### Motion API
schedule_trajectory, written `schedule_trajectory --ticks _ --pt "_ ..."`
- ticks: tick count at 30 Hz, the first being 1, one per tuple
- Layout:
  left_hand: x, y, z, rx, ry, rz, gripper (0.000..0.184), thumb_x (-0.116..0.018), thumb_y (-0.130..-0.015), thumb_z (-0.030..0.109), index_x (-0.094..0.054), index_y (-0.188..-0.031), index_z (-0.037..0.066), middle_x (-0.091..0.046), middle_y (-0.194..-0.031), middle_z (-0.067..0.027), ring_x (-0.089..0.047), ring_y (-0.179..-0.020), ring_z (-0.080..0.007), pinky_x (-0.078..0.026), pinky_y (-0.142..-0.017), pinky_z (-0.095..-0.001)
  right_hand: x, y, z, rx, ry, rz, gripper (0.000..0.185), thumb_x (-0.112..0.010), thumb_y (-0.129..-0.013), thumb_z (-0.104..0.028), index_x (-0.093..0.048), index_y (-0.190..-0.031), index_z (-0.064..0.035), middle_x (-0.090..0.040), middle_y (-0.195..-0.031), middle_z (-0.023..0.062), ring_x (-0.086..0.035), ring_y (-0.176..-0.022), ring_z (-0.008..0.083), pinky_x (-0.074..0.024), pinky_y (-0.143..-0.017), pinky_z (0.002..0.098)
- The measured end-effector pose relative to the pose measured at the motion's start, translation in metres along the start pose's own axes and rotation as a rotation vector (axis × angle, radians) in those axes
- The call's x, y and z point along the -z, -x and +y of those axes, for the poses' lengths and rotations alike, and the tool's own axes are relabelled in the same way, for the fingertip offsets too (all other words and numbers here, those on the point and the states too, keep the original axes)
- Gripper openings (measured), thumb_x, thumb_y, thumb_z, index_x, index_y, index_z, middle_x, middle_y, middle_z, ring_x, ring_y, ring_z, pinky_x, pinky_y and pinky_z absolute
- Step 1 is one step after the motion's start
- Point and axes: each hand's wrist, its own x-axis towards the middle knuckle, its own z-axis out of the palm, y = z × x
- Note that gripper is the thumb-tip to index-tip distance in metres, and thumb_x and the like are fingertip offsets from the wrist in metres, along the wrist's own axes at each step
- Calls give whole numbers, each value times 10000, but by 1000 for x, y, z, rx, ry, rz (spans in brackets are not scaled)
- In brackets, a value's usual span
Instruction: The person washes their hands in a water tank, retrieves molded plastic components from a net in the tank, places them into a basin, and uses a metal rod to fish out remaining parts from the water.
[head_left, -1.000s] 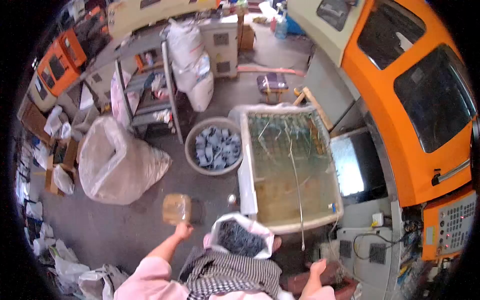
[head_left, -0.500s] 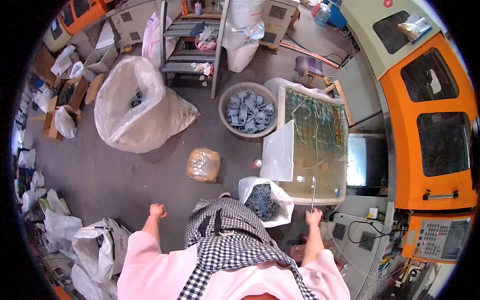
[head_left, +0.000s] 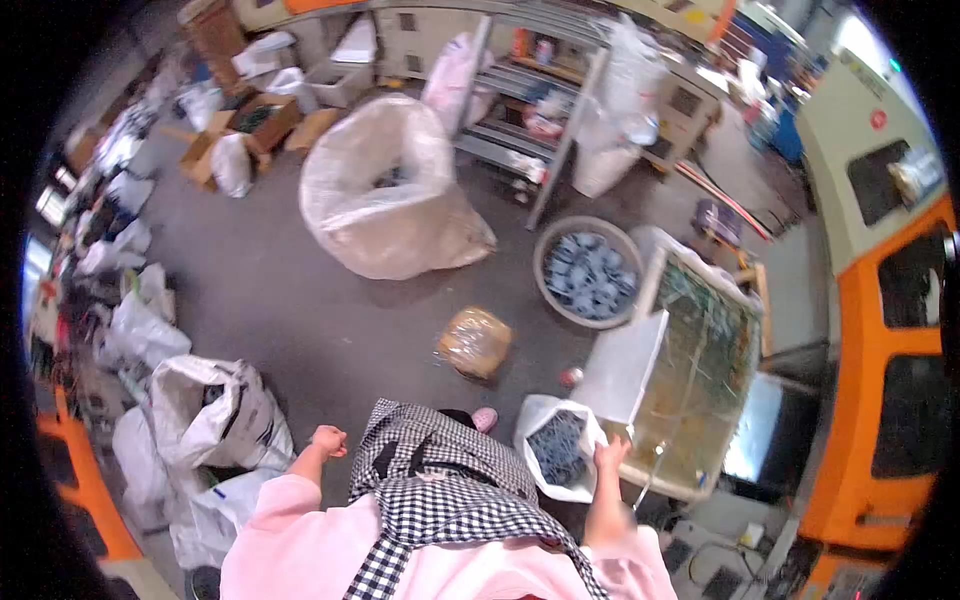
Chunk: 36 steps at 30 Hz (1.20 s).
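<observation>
My left hand [head_left: 329, 441] is out over the floor at the lower left, its fingers curled in with nothing visible in them. My right hand [head_left: 611, 453] is at the right edge of a white sack [head_left: 532, 412] filled with dark grey pieces. Its fingers are blurred, so their shape and any hold are unclear. A thin rod [head_left: 655, 464] slants just right of that hand, over the corner of a water-filled tub [head_left: 690, 487]. A white board [head_left: 625, 368] leans across the tub's left side. Ahead on the floor lies a taped brown package [head_left: 476, 343].
A round basin [head_left: 545, 292] of grey-blue parts stands beside the tub. Farther off are a large translucent sack [head_left: 385, 235] and a metal step rack [head_left: 565, 140]. White sacks [head_left: 215, 450] line the left side; an orange machine [head_left: 880, 400] stands at the right.
The view has swung left, so the package, basin and tub now appear farther right. My right hand has moved from the rod's lower end to beside the white sack's edge.
</observation>
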Motion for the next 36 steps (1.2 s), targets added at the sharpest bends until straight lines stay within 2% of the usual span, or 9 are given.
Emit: schedule_trajectory --ticks 13,19,21,24,26,29,33,35,36 --pt "52 -38 33 -60 -331 -28 197 -601 -764 208 -643 -859 41 -640 -709 -86 -629 -575 -151 -526 -562 -279 -28 32 -91 -57 343 145 455 -631 -662 -158 -539 -1104 -101 -217 -1359 197 -154 -1285 334 -185 -1019 468" --pt "133 -131 16 -31 69 -20 184 -581 -785 169 -628 -870 13 -625 -707 -86 -617 -568 -151 -520 -514 -269 -69 62 -204 -136 357 87 396 -658 -664 -231 -593 -1029 -89 -354 -1285 201 -260 -1237 309 -231 -1018 378" --pt "179 -156 14 6 245 18 146 -574 -788 127 -617 -852 3 -604 -674 -88 -608 -553 -155 -512 -465 -266 -88 54 -253 -25 492 -335 392 -702 -636 -307 -630 -939 -69 -517 -1107 208 -413 -1117 305 -270 -987 331" --pt "239 -179 -1 36 357 104 112 -571 -769 88 -601 -817 -8 -575 -624 -94 -603 -539 -170 -502 -430 -272 -211 -20 -214 73 169 -209 517 -782 -508 -357 -626 -864 -16 -603 -869 140 -532 -885 288 -399 -841 367" --pt "264 -191 -4 66 490 210 111 -540 -770 87 -586 -776 -15 -572 -617 -103 -591 -501 -179 -490 -407 -282 -161 29 -332 567 428 -128 484 -762 -536 -318 -617 -887 -18 -605 -852 149 -539 -868 298 -421 -812 386" --pt "280 -202 -14 108 773 229 128 -504 -768 88 -562 -707 -8 -577 -597 -117 -564 -438 -190 -466 -372 -305 -159 21 -404 467 480 -231 441 -729 -564 -274 -613 -907 -24 -612 -869 155 -545 -904 283 -402 -853 383" --pt "269 -203 -14 162 574 133 125 -530 -745 124 -579 -689 25 -579 -546 -81 -565 -444 -175 -462 -388 -271 -193 -20 -451 495 372 -179 404 -703 -580 -253 -619 -905 -29 -619 -886 171 -570 -903 278 -426 -831 373" --pt "274 -201 -4 -248 -495 -29 121 -521 -739 145 -604 -698 67 -620 -623 -73 -604 -526 -201 -484 -454 -297 -215 -41 -470 326 269 -247 400 -693 -579 -222 -625 -925 -32 -619 -922 174 -592 -881 276 -459 -792 351" --pt "270 -198 -1 -250 -502 -30 121 -521 -739 145 -604 -698 67 -620 -623 -73 -604 -526 -201 -484 -454 -297 -217 -40 -490 325 226 -303 396 -662 -618 -276 -626 -930 -34 -625 -933 141 -609 -822 287 -485 -734 334"
